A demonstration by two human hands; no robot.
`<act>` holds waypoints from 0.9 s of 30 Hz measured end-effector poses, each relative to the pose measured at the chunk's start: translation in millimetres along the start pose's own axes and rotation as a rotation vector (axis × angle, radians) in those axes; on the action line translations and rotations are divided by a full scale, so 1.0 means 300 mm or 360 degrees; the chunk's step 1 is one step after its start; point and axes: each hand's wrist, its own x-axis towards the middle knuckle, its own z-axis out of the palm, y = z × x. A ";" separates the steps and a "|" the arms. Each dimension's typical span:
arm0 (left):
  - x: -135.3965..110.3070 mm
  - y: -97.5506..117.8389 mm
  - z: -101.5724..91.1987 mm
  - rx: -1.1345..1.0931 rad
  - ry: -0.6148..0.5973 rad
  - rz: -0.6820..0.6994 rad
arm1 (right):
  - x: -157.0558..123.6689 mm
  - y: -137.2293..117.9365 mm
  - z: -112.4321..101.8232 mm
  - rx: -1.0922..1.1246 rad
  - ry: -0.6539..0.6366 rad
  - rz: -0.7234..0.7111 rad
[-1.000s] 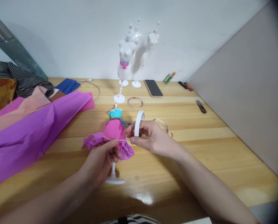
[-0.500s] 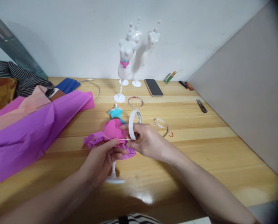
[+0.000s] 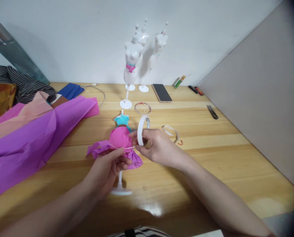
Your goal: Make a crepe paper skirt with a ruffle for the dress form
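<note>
A small dress-form mannequin stands before me on a white base (image 3: pixel 121 191), in a turquoise top (image 3: pixel 121 120) and a puffed pink skirt (image 3: pixel 119 136). Purple crepe paper (image 3: pixel 135 160) runs along the skirt's lower edge and hangs out on both sides. My left hand (image 3: pixel 107 168) pinches this paper at the hem between thumb and fingers. A roll of white tape (image 3: pixel 140 130) is held in my right hand (image 3: pixel 159 148), upright beside the skirt. A thin pale strip (image 3: pixel 127 148) crosses the hem between my hands; I cannot tell whether it joins the roll.
Behind stand several bare white mannequins (image 3: pixel 132 52), one with a pink waistband. A phone (image 3: pixel 161 92), a wire ring (image 3: pixel 142 108), a ribbon loop (image 3: pixel 171 131) and snips (image 3: pixel 212 112) lie on the wooden table. Large purple paper sheets (image 3: pixel 43 135) cover the left side.
My right hand and the tape roll have shifted slightly; the roll has turned a little. The pale strip at the hem shows more clearly. My left hand keeps its pinch.
</note>
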 end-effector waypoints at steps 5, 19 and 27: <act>0.003 -0.001 -0.001 0.0007 0.0000 0.0010 | 0.016 0.038 0.014 0.0424 -0.0040 0.0059; 0.004 -0.005 -0.007 -0.0001 0.0007 0.0055 | 0.002 0.110 -0.022 0.1041 0.0008 0.0315; 0.009 -0.007 -0.013 0.0036 -0.0033 0.0054 | -0.021 0.039 -0.040 0.0469 0.0233 -0.0275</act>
